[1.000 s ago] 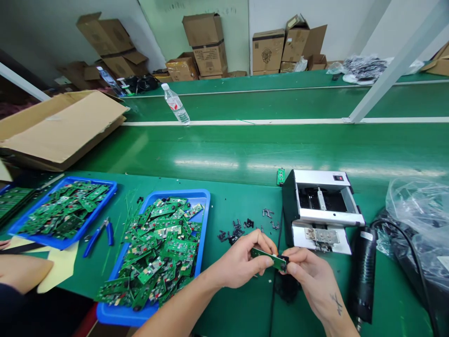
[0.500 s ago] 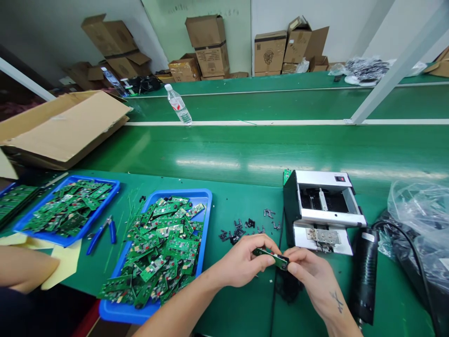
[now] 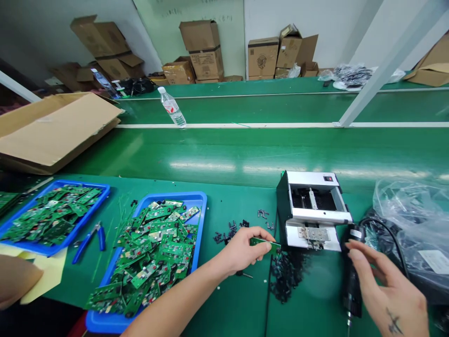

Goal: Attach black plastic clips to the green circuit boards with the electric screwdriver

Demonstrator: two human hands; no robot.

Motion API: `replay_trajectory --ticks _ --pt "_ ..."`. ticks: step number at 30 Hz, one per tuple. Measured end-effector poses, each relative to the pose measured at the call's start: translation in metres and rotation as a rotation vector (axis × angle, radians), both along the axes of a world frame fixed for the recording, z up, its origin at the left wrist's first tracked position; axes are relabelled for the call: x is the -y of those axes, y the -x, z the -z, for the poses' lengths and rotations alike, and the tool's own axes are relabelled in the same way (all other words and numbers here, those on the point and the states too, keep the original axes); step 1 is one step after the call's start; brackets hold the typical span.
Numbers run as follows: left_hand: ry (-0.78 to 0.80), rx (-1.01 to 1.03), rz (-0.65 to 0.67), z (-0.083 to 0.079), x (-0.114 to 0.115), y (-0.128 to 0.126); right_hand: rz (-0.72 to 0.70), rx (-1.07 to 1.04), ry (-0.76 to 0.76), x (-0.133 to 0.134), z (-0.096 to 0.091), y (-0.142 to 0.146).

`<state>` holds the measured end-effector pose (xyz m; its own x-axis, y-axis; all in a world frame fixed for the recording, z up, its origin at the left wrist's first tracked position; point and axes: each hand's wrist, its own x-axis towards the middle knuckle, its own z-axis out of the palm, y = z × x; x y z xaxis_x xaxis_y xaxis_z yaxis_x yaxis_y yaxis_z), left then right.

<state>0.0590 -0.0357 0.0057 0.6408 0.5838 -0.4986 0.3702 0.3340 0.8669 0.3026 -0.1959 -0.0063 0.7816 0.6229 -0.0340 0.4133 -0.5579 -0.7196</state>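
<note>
My left hand (image 3: pixel 242 250) pinches a small green circuit board (image 3: pixel 265 243) just above the green bench, in front of a small white and black machine (image 3: pixel 310 210). My right hand (image 3: pixel 389 290) hangs open at the lower right, fingers spread, next to a black electric screwdriver (image 3: pixel 351 274) lying on the bench. Below the held board sits a heap of small black plastic parts (image 3: pixel 286 274). More black parts (image 3: pixel 229 230) lie scattered to the left of the machine.
A blue tray (image 3: pixel 196 199) heaped with green boards sits left of my hands. A second blue tray (image 3: pixel 100 194) stands further left, with blue-handled cutters (image 3: pixel 89 236) between them. Clear plastic bags (image 3: pixel 410 215) are at the right. Another person's hand (image 3: pixel 16 281) shows at the left edge.
My right hand has let go of the board and moved down and right toward the screwdriver. My left hand still holds the board, now closer to the machine.
</note>
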Motion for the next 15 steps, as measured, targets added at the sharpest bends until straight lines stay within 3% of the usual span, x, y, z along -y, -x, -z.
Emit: replay_trajectory --ticks 3,5,11,15 --pt "0.055 0.020 0.003 0.006 -0.004 -0.013 0.127 0.087 0.353 0.002 -0.002 -0.030" --pt "0.086 0.024 0.002 0.007 -0.005 -0.021 0.110 0.013 0.460 0.001 0.007 -0.040" --pt "0.077 -0.045 -0.025 -0.003 -0.006 -0.035 0.147 -0.232 0.199 0.003 0.050 -0.044" --pt "0.039 -0.077 -0.028 -0.006 -0.005 -0.037 0.061 -0.491 -0.063 0.014 0.049 -0.038"
